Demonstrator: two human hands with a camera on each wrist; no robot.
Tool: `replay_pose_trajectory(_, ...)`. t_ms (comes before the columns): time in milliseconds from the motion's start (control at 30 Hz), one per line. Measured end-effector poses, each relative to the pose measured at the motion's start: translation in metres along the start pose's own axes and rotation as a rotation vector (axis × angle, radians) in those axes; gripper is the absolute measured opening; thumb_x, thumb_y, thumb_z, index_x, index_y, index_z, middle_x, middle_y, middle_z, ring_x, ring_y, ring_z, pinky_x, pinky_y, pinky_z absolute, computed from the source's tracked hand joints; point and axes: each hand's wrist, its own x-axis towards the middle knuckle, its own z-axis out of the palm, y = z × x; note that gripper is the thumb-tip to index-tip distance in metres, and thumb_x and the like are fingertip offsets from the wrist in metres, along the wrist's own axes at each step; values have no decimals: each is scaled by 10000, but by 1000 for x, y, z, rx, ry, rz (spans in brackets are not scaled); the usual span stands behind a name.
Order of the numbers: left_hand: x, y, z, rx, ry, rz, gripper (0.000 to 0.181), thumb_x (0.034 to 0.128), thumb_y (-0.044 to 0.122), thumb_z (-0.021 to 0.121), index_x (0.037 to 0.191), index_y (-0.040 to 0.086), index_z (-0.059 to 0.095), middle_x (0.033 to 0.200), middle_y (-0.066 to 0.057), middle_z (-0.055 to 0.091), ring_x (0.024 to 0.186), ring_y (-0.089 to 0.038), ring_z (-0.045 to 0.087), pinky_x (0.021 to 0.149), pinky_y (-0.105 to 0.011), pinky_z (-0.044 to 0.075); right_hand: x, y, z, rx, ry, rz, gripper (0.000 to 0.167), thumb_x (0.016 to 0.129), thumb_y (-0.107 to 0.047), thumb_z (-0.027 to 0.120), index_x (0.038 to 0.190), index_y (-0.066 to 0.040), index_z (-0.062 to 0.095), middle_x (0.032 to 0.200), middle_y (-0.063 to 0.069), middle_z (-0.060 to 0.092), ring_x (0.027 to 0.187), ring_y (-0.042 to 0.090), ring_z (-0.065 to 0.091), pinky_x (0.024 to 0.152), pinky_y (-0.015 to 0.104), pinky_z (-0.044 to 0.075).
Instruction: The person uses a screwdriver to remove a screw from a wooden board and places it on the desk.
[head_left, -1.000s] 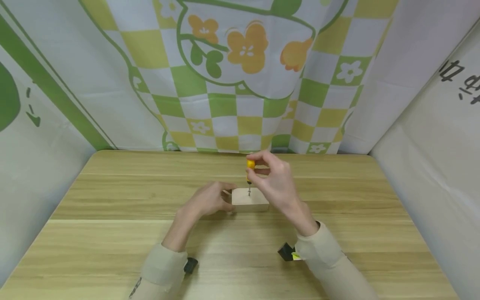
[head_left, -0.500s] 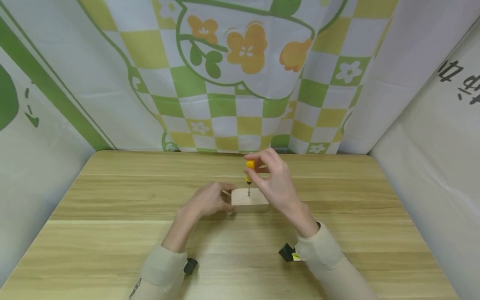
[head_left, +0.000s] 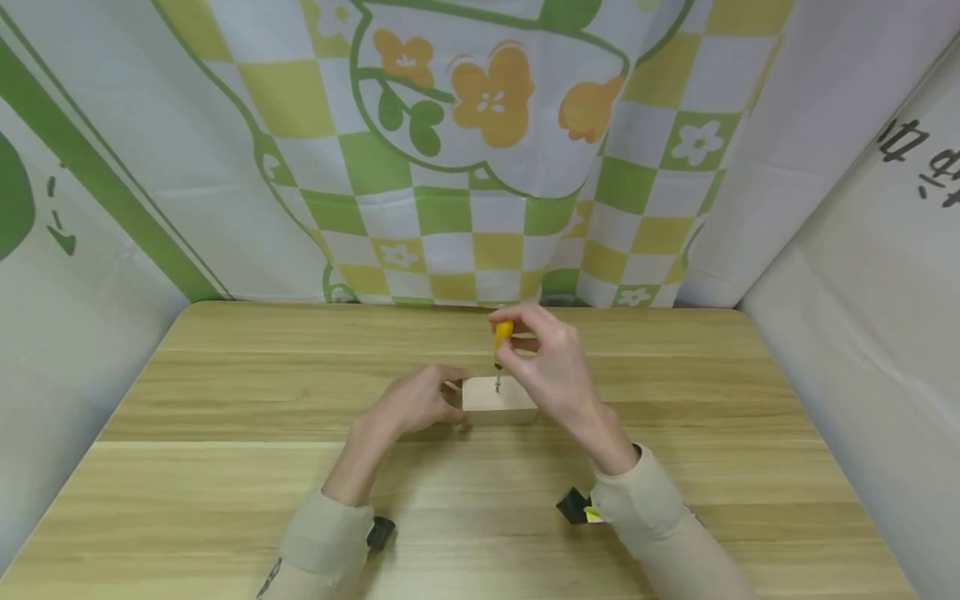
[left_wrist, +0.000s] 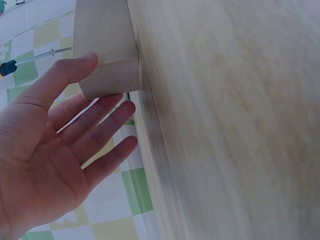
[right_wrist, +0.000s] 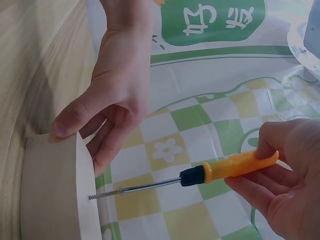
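Observation:
A pale wooden block (head_left: 486,398) lies on the table in the head view. My left hand (head_left: 411,402) holds its left end, thumb on the near side and fingertips at the far side. From the block's top stands a metal screw (right_wrist: 106,194), its thread still largely exposed in the right wrist view. A screwdriver (right_wrist: 231,167) with a yellow handle and black collar meets the screw head, roughly in line with it. My right hand (head_left: 557,360) pinches the handle between thumb and fingers. The left wrist view shows the screw (left_wrist: 62,50) and the shaft beyond my thumb.
The wood-grain table (head_left: 225,500) spreads around the block. A checked, flowered curtain (head_left: 450,208) hangs along its back edge, with pale cloth walls on both sides. Black pieces (head_left: 573,506) (head_left: 381,532) sit at both sleeve cuffs.
The screwdriver's handle tilts slightly to the right now, and my right fingers have shifted around it. My left hand and the block have stayed practically in place.

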Motion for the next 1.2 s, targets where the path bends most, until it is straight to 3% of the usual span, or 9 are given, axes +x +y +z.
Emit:
replay_pose_trajectory(267,1,2,0,-1,2,-8,696,758,300,854,1392,189,589,1310,-26,665,1103,-196,684,957,-430,546,0,0,0,-8,-9,-9,267,848,102,634,1085,-4,694,1079,112,656,954,224,665,802,282,611)
replay_pose_trajectory(533,0,1,-1,9,3,2,696,755,301,853,1389,185,591,1306,-41,669,1091,-200,688,960,-437,542,1,-1,-2,-101,26,-29,198,858,-63,765,1052,-53,727,995,82,612,847,185,642,690,250,608)
replay_pose_trajectory(733,-1,1,-1,16,0,-2,700,755,305,852,1393,188,587,1295,-39,676,1101,-202,686,985,-448,526,1,-3,-2,-89,37,-26,250,847,-43,771,1080,-29,680,990,86,662,873,186,692,707,254,612)
replay_pose_trajectory(933,-1,1,-2,16,-2,-8,705,753,312,853,1393,183,587,1286,-34,682,1093,-198,689,981,-455,526,2,-5,-1,-49,-6,-12,224,869,66,672,1081,-7,681,1065,113,705,922,208,710,772,224,601)
replay_pose_trajectory(1067,-2,1,-1,14,-1,-13,699,758,317,852,1393,195,587,1306,-27,669,1097,-196,685,965,-443,538,2,-6,-1,-39,-27,-7,239,865,87,645,1084,2,682,1105,116,651,975,216,677,813,260,604)
replay_pose_trajectory(1200,-3,1,-1,11,-3,-18,697,764,317,850,1398,199,584,1325,-29,656,1111,-204,679,960,-443,543,2,-6,-1,-72,-26,-14,215,860,17,719,1070,-27,703,1053,98,557,938,212,615,802,293,611)
